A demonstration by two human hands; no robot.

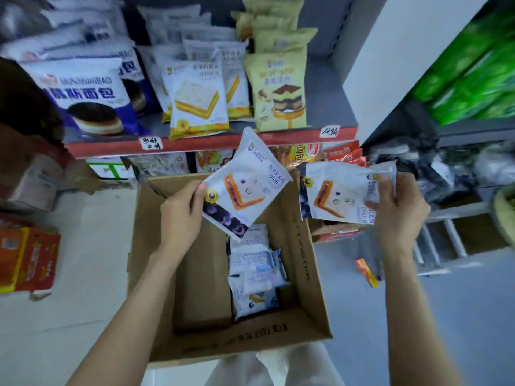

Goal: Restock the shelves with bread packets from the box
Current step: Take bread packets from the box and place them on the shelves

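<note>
At frame centre we see an open cardboard box (303,277) on pale floor below the red-edged shelf (211,140); left hand (181,215) and right hand (398,213) each grasp a glossy packet (245,188), (342,193).

Two blueberry bread packets (245,185) held up; perhaps four more packets (255,270) in one box (303,277).

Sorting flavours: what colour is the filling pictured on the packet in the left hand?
Purple, on the white bread packet; head view.
</note>
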